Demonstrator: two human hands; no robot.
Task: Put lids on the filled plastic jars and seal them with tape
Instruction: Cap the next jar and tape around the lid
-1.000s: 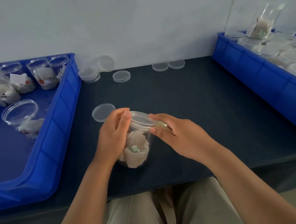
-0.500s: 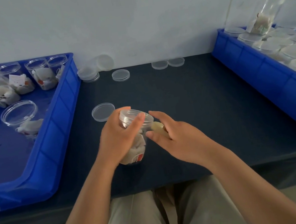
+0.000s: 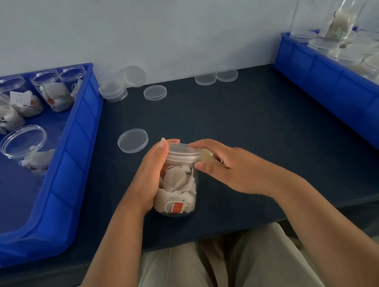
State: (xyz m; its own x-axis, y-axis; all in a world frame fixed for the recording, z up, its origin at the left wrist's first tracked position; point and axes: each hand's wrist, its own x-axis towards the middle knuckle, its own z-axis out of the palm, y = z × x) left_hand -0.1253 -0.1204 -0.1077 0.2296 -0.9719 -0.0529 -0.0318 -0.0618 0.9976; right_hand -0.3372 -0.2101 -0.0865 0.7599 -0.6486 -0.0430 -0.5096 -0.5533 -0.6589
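At centre frame the jar (image 3: 178, 189) is clear, glossy plastic holding matt, papery white sachets (image 3: 177, 182). The surface (image 3: 242, 120) wears dark, matt cloth. The blue bin (image 3: 69, 177) at left is smooth, shiny plastic.

Jar (image 3: 178, 189) centre of table (image 3: 256, 132); bins (image 3: 74, 176) left and right.

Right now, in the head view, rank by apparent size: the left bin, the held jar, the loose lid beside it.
1. left bin
2. jar
3. lid, though it lies farther from the camera, so that gap is unsure.
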